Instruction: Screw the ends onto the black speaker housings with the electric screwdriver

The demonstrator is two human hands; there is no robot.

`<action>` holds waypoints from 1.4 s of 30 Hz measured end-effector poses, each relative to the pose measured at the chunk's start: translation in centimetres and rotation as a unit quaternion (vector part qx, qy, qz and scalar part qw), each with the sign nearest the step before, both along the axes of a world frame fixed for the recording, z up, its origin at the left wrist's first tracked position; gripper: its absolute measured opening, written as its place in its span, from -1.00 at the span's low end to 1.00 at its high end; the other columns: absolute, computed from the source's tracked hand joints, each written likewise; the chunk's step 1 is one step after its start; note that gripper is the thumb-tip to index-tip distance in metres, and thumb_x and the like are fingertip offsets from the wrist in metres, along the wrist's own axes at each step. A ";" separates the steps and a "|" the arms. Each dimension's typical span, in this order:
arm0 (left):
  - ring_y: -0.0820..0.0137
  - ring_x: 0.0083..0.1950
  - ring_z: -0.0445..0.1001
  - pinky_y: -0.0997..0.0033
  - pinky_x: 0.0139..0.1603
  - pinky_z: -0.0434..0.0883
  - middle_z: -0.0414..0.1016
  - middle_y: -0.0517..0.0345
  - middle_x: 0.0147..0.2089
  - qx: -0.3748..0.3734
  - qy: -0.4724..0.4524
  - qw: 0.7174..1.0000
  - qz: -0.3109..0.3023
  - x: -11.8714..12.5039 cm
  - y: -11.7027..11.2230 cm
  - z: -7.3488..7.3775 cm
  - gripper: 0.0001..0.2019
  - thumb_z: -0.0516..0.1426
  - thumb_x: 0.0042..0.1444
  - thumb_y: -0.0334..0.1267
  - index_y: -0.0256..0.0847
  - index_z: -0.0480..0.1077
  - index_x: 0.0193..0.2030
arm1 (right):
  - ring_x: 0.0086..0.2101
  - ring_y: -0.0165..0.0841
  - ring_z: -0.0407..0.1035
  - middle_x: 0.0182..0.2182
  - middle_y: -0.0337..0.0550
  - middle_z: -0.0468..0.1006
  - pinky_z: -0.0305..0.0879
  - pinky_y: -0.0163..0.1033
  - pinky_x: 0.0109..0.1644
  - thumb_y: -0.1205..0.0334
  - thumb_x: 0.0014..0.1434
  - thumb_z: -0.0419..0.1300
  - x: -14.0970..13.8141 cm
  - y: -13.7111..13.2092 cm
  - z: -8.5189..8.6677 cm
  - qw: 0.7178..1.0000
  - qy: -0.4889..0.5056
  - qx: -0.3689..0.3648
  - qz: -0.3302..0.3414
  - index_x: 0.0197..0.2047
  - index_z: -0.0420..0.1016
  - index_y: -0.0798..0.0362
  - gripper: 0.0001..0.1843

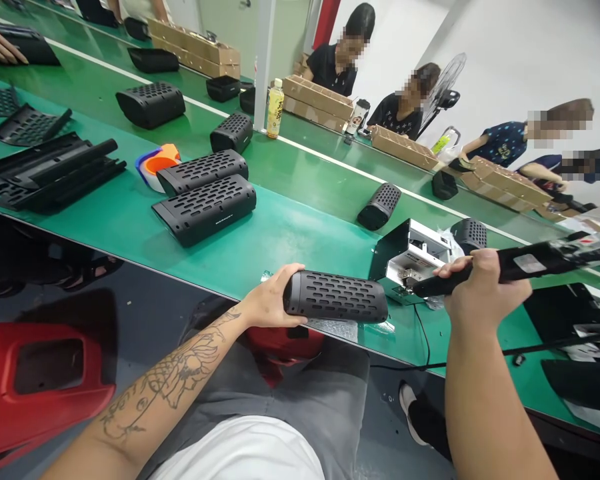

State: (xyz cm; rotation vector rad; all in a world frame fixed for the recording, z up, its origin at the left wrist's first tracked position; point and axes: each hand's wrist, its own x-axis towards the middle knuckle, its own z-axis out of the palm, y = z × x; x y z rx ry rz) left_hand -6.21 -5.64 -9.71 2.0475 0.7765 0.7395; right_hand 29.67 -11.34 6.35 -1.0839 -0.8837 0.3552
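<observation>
My left hand is closed around one end of a black slotted housing, held at the front edge of the green table. In my right hand is a black electric screwdriver, lying nearly level and pointing left. Its tip meets the front of a silver and black screw feeder; whether a screw is on it is too small to tell. Two similar black housings lie side by side to the left, one with white lettering. Another housing sits behind the feeder.
An orange and white tape roll lies behind the paired housings. Black shell parts are piled at the left. A yellow drink bottle stands by a white post. Across the line, people work beside cardboard boxes. A black cable crosses the front edge.
</observation>
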 end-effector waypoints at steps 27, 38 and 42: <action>-0.13 0.50 0.59 -0.15 0.47 0.62 0.44 -0.20 0.55 0.025 -0.048 0.999 -0.004 0.6 0.1 -0.6 0.17 0.63 0.01 0.01 -0.02 0.13 0.65 | -0.61 -0.37 0.48 -0.54 -0.36 0.60 0.60 -0.15 -0.44 -0.05 0.32 0.63 -19.2 -1.3 -0.5 0.939 -0.051 0.030 0.340 -0.18 0.62 -0.06 -0.65; -0.16 0.47 0.60 -0.18 0.44 0.64 0.46 -0.17 0.52 0.040 -0.059 0.997 -0.001 0.7 0.1 -0.9 0.15 0.62 0.01 0.06 0.01 0.15 0.63 | -0.62 -0.35 0.44 -0.55 -0.35 0.58 0.49 -0.16 -0.50 -0.09 0.36 0.58 -18.6 -0.6 -1.1 0.912 -0.069 -0.018 0.403 -0.23 0.59 -0.10 -0.65; -0.19 0.48 0.60 -0.21 0.43 0.64 0.46 -0.15 0.53 0.036 -0.050 0.998 0.002 0.8 0.0 -1.0 0.15 0.62 -0.01 0.08 0.04 0.16 0.63 | -0.60 -0.35 0.44 -0.54 -0.36 0.58 0.51 -0.15 -0.44 -0.09 0.32 0.62 -18.4 -0.5 -1.4 0.904 -0.058 -0.029 0.422 -0.20 0.60 -0.11 -0.64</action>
